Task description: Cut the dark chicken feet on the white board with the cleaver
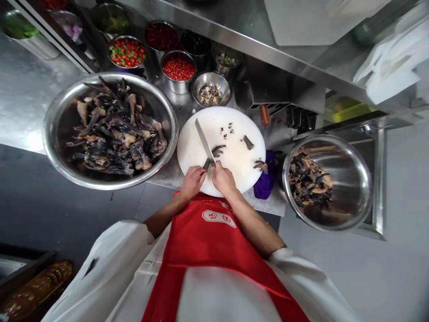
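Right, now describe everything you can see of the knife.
The knife has a long, straight, silvery metal blade, looking narrow from above. It slants over the round white cutting board, tip pointing away and leftward, and crosses a dark bird foot. The right hand grips it, hiding the handle. Whether it has cut through is unclear.

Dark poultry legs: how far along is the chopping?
Seemingly done: chopped pieces in the right bowl. In hand: the right hand holds a knife at a dark leg gripped by the left hand. Remaining: probably most, since whole-looking legs fill the left basin.
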`<move>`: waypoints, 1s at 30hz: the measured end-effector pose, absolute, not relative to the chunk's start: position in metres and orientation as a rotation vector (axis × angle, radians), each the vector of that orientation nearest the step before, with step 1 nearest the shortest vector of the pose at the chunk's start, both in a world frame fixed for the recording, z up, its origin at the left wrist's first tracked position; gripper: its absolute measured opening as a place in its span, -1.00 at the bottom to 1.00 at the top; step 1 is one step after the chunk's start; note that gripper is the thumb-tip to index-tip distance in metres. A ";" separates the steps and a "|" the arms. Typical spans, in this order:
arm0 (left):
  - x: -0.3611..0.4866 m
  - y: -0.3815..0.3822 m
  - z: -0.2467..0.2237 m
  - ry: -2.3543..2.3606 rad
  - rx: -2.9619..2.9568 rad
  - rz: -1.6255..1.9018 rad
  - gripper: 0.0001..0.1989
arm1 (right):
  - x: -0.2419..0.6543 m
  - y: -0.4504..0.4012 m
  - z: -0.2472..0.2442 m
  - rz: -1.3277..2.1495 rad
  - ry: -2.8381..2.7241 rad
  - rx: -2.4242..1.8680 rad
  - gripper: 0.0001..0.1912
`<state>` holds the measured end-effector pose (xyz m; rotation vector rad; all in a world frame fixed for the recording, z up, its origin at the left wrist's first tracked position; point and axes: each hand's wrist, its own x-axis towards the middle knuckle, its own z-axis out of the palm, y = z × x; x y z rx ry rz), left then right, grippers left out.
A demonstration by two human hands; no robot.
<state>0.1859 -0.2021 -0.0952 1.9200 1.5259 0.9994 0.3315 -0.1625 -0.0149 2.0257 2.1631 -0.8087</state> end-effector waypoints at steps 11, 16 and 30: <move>0.190 -0.199 -0.095 1.546 1.960 0.997 -0.86 | 0.340 -0.154 0.031 -0.742 2.339 2.195 -0.64; 0.190 -0.200 -0.096 1.530 2.029 0.966 -0.89 | 0.333 -0.144 0.005 -0.867 2.141 1.940 -0.74; 0.252 -0.127 -0.063 1.748 1.877 0.343 -0.37 | 0.426 -0.215 0.018 -1.007 2.043 2.701 -0.64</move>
